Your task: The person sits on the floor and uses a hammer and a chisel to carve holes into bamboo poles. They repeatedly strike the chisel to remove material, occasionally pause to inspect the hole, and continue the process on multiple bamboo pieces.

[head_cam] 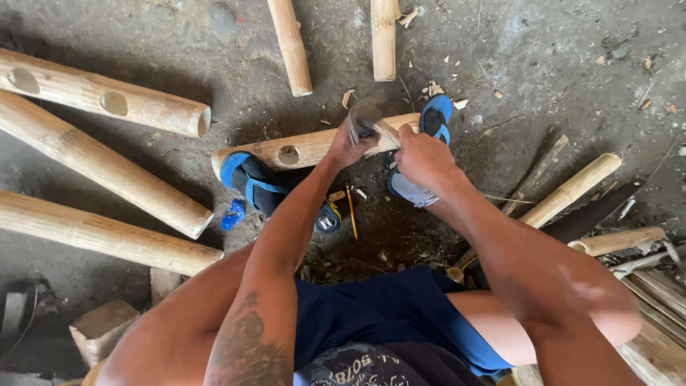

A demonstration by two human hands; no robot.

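While both hands work at a holed wooden pole (307, 149) lying across the floor (543, 57), blue sandals (251, 179) pin it down.
Loose poles (100, 168) lie at left; the left hand (348, 146) has its grip closed round a blurred metal tool (364, 118), the right hand (423, 159) fisted on its wooden handle (388, 133) just beside it, over the pole's right end.

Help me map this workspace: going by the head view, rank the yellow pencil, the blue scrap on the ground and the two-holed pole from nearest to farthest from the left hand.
1. Yellow pencil, on the ground just below the left hand, between the feet.
2. Blue scrap, lower left, beside the left sandal.
3. Two-holed pole, far upper left.
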